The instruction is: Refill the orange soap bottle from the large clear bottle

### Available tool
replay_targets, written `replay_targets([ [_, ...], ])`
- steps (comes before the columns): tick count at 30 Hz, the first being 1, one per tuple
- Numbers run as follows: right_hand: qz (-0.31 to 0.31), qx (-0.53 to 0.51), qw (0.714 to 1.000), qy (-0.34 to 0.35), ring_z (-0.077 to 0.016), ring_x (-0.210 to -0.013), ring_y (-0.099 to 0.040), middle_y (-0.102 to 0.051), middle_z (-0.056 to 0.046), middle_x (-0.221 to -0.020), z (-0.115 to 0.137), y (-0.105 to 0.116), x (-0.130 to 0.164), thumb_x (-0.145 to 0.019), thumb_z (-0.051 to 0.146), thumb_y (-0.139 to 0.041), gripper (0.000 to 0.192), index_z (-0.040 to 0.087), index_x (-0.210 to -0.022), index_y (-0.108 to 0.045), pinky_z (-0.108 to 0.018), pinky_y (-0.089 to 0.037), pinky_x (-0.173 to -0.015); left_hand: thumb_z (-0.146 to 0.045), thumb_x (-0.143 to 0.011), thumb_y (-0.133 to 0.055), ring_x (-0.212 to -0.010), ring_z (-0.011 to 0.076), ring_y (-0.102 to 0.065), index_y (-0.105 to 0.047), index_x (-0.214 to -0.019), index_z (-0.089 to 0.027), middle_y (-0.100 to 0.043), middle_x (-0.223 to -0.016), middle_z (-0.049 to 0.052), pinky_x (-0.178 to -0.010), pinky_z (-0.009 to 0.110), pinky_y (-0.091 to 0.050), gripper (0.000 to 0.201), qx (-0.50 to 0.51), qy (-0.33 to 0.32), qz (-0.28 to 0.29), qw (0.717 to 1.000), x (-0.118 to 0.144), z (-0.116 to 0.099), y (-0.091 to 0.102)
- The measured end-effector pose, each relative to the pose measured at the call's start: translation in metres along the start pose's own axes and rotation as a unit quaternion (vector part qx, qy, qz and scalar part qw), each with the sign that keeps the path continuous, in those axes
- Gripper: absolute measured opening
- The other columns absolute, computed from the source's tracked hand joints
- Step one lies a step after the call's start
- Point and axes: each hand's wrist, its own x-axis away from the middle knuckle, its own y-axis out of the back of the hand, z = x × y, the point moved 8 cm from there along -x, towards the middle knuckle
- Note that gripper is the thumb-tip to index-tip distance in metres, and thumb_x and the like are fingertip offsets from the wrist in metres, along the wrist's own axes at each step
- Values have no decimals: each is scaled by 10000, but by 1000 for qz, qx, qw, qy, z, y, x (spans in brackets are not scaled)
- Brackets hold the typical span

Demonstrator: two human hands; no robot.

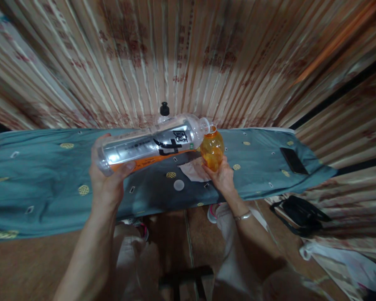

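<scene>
My left hand grips the base of a large clear plastic bottle with a black and white label. The bottle is tipped almost flat, and orange liquid lies along its lower side. Its open mouth rests at the neck of a small round bottle filled with orange liquid. My right hand holds that small bottle upright from below, just above the blue-green cloth.
A white round cap and a crumpled white tissue lie on the cloth under the bottles. A black bottle top stands at the back. A dark phone lies at right. A black bag sits on the floor.
</scene>
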Motion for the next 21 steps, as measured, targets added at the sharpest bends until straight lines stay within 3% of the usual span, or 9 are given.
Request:
replay_targets([
  [21,18,8,1000,-20,-340,-926,-728,-736,-201,-1046,-1,-1,0,-811,621,-692,735,104,-1291,-484,-448,-578,-780,-384,-308,-997,-967,193,-623,-696,-1154,-247,-683,-1069,26,-945,333,-496,908,48,41,-26,998,-1,2,2],
])
